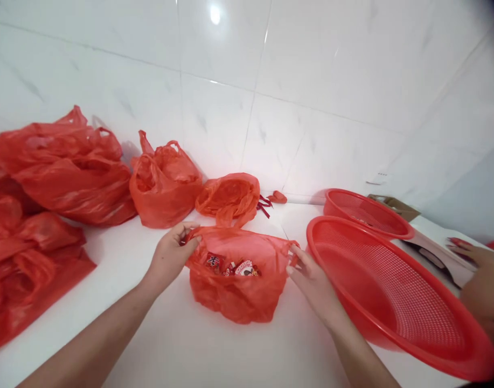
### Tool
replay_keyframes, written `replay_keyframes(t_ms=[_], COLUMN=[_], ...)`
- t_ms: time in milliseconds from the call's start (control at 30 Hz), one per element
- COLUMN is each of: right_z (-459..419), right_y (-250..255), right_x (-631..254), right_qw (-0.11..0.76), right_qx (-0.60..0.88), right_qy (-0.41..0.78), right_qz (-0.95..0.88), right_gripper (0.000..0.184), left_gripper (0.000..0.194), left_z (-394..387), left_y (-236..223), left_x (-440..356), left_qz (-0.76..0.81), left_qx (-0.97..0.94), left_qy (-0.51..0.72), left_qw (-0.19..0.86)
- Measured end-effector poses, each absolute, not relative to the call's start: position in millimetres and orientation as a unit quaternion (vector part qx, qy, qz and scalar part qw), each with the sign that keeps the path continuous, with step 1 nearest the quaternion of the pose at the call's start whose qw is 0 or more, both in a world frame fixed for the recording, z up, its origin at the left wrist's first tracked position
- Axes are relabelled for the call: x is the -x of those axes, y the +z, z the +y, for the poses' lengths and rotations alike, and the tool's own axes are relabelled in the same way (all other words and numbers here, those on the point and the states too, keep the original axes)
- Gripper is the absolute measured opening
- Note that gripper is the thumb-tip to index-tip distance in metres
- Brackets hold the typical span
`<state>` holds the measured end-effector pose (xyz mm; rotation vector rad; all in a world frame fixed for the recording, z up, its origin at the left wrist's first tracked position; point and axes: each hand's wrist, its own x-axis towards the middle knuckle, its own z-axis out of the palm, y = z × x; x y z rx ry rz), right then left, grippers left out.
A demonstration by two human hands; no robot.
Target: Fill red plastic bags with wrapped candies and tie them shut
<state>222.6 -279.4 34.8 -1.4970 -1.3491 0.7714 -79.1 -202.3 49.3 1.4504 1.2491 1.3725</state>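
A red plastic bag (238,299) stands on the white table in front of me, its mouth stretched wide. My left hand (174,250) pinches the left corner of the rim between thumb and fingers. On the opposite corner, my right hand (309,277) grips the rim in the same way. Inside lie several small wrapped packets (242,268), red and white with printing; the lower part of the contents is hidden by the bag's front wall. Just behind it sits another red plastic bag (230,196), loosely open, with its handles hanging towards the front.
Large red bags (64,167) fill the left side, and one more red bag (166,186) stands by the tiled wall. Two red mesh baskets (392,291) are at right. Another person's hand (473,256) shows at the right edge. Dark red ribbon (264,205) lies near the wall.
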Motion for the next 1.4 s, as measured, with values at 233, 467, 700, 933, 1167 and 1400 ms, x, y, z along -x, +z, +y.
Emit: replay_keyframes(t_ms=[233, 467, 700, 933, 1167, 1400], right_z=[-263.1, -263.4, -262.5, -263.7, -266.5, -270.4], right_y=[110.2, 150.0, 129.2, 145.5, 151.2, 110.2], right_x=[-206.9, -205.6, -198.0, -185.7, -170.1, -191.1], right_qw=[0.636, 0.701, 0.673, 0.621, 0.626, 0.570], right_qx=[0.479, 0.458, 0.485, 0.533, 0.513, 0.469], right_qy=[0.284, 0.210, 0.206, 0.109, -0.010, 0.049], right_qz=[-0.534, -0.505, -0.519, -0.565, -0.587, -0.673], right_gripper=[0.063, 0.045, 0.043, 0.053, 0.063, 0.018], left_gripper=[0.032, 0.030, 0.035, 0.043, 0.040, 0.055], left_z=[-197.3, -212.5, -213.0, -226.0, -245.1, -245.8], left_y=[146.2, 193.4, 181.9, 206.8, 227.3, 168.7], left_x=[84.1, 99.6, 117.8, 129.4, 127.9, 167.2], left_qz=[0.421, 0.413, 0.500, 0.461, 0.344, 0.411], left_qx=[-0.575, -0.598, -0.666, -0.681, -0.603, -0.661], left_qy=[0.645, 0.656, 0.515, 0.492, 0.613, 0.528], left_qw=[0.276, 0.203, 0.204, 0.285, 0.376, 0.338])
